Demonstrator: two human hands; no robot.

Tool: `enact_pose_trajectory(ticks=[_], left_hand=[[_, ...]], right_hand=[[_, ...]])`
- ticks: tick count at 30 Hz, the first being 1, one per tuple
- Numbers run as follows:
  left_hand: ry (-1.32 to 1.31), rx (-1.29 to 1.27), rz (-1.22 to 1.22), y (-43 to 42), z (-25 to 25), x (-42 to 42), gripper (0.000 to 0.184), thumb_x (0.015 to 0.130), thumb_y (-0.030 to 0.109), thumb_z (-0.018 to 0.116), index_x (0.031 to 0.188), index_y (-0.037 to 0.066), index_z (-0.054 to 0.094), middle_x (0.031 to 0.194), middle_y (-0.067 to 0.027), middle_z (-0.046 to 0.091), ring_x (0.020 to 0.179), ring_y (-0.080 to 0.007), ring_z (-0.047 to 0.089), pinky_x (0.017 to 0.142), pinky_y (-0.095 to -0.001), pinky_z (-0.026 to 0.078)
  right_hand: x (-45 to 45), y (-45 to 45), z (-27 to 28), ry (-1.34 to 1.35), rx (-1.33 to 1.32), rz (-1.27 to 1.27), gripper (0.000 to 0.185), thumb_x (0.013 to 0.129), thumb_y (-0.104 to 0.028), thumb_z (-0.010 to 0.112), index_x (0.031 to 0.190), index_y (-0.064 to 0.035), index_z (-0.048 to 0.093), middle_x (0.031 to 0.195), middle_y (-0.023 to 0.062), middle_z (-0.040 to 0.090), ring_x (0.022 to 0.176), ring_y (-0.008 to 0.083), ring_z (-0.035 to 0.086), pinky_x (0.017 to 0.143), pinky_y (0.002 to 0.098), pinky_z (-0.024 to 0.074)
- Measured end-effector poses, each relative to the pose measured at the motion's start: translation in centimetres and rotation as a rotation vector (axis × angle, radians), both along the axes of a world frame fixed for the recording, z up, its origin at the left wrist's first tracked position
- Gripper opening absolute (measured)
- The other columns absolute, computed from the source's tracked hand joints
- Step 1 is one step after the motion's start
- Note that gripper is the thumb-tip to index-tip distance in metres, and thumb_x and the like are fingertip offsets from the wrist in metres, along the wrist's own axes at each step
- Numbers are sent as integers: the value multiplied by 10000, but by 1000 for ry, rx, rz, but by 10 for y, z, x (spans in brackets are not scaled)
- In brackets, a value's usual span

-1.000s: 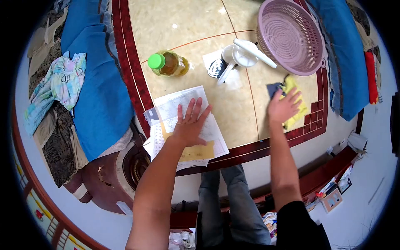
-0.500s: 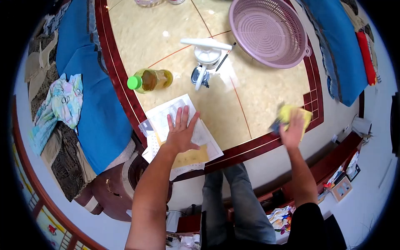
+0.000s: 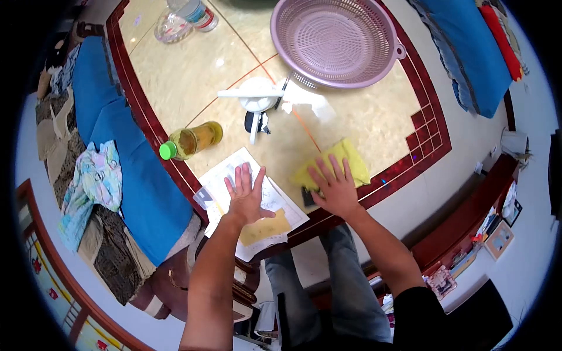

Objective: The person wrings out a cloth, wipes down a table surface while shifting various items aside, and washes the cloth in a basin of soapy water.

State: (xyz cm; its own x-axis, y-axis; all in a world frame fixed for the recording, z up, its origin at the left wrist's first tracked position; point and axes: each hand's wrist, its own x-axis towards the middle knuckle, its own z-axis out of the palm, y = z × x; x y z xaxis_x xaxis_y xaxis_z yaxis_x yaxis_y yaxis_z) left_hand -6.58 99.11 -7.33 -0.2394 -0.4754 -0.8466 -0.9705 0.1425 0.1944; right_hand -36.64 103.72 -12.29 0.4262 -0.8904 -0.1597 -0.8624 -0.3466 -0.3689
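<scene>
My left hand (image 3: 246, 196) lies flat with spread fingers on a stack of papers (image 3: 231, 167) at the table's near edge. Under its heel is a tan paper piece (image 3: 266, 227). My right hand (image 3: 338, 190) presses flat, fingers slightly apart, on a yellow cloth (image 3: 351, 158) with a dark part near the thumb. The cloth lies on the tabletop just right of the papers. Beyond my left hand, a bottle of yellow liquid (image 3: 199, 139) with a green cap lies on its side.
A white handled item (image 3: 256, 96) stands mid-table beside a dark pen (image 3: 282, 92). A purple basket (image 3: 336, 44) sits at the far right. Far left are a clear glass dish (image 3: 171, 28) and a labelled bottle (image 3: 202, 16). Blue-covered seats (image 3: 140, 205) flank the table.
My right hand has slid the yellow cloth left along the near edge, closer to the papers. My left hand stays on the papers. The view has shifted and turned.
</scene>
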Motion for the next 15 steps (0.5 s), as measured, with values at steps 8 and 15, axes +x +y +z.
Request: enact_pose_trajectory(ticks=[8,15], left_hand=[[113,-36,12,6,-5,10,1518,616,629,920,1671,130,-51,1633,-408,-197,1511,-580,-229,1128,-773,-114],[41,16,23,-4,11,-4,1448,691,758,803,1670,126,-56,1634,-375,-256,1512,-542,-270,1137,-743,-142]], right_hand=[[-54,66,-23,264,167,-1190,1117,898,-720,597,1670,-97,85,1731,221,22,1567,488,132,1219,651,205],[-27,-1,15,19,877,-1574,1500,720,-916,608,1591,-105,-305,1607,250,-419,1502,617,-184,1202,723,3]])
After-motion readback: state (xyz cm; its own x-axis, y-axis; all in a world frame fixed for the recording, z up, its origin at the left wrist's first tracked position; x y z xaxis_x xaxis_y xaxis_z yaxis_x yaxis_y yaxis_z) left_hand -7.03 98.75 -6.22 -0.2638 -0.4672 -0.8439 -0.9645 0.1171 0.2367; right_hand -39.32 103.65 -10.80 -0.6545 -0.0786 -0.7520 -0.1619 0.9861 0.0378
